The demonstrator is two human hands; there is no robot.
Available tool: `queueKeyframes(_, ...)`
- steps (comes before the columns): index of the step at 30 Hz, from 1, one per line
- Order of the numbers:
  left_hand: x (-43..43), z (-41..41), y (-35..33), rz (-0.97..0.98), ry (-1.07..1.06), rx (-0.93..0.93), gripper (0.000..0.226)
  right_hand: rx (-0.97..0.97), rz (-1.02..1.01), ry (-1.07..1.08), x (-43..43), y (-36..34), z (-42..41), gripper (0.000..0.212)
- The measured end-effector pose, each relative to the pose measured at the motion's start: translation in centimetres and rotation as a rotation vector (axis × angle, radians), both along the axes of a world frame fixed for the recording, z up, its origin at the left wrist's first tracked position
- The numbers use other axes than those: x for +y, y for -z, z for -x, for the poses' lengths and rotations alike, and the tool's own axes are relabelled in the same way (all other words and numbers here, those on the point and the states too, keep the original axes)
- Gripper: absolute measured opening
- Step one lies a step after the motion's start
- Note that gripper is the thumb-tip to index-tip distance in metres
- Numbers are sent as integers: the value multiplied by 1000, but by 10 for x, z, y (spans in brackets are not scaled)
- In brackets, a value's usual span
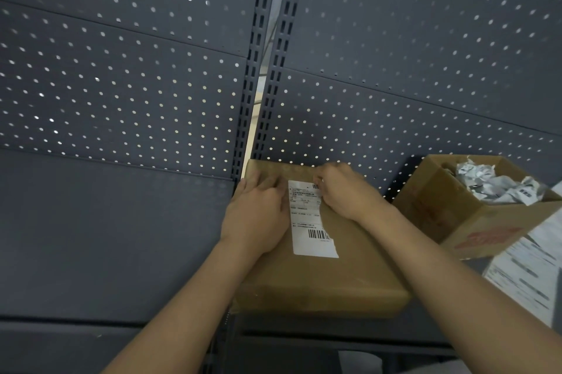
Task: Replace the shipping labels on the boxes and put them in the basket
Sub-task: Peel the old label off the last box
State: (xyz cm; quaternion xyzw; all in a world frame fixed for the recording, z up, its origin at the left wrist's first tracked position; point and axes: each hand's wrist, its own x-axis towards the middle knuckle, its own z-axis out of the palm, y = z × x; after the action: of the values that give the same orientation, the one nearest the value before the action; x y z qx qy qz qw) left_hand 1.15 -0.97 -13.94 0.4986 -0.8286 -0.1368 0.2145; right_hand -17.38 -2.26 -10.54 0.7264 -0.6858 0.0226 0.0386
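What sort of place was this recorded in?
Likely a warehouse or parcel-handling area: dark metal pegboard panels, a cardboard box bearing a shipping label with barcodes, and an open carton holding crumpled paper, possibly peeled labels.

Brown box [319, 276], white barcoded label [310, 227], grey perforated panels [121, 84].

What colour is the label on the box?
White with black print and barcodes, seen in the head view.

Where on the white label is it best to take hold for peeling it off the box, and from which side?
Probably its far right corner, from the right: the label lies flat on the box, so only a corner offers an edge, and the right hand is there.
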Motion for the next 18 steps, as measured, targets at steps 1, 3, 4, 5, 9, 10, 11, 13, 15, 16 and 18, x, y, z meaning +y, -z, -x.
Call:
queueKeyframes(1,0,0,0,1,1,1,46,15,6,2,1,0,-3,17)
queueKeyframes(3,0,0,0,16,3,-6,47,22,1,2,0,2,-3,12)
queueKeyframes(4,0,0,-1,16,2,-5,47,-26,-14,9,0,1,-1,14)
queueKeyframes(5,0,0,-1,7,-1,-1,47,-121,-15,30,0,-1,2,16)
queueKeyframes(9,2,0,-3,5,-6,12,47,-578,38,154,12,-9,13,25)
queueKeyframes(10,2,0,-3,7,-6,12,47,-569,36,149,12,-9,13,25)
queueKeyframes(11,2,0,-4,4,-8,11,46,-511,33,125,11,-8,12,25)
queueKeyframes(13,3,-1,-5,-14,-7,10,46,-323,11,79,7,-4,10,23)
queueKeyframes(15,5,-1,-7,-21,-7,10,46,-181,-8,55,2,-4,6,19)
queueKeyframes(16,5,-1,-8,-23,-10,10,46,-133,-21,51,1,-3,4,17)
queueKeyframes(18,6,-1,-9,-25,-15,8,46,-43,-19,45,0,0,0,14)
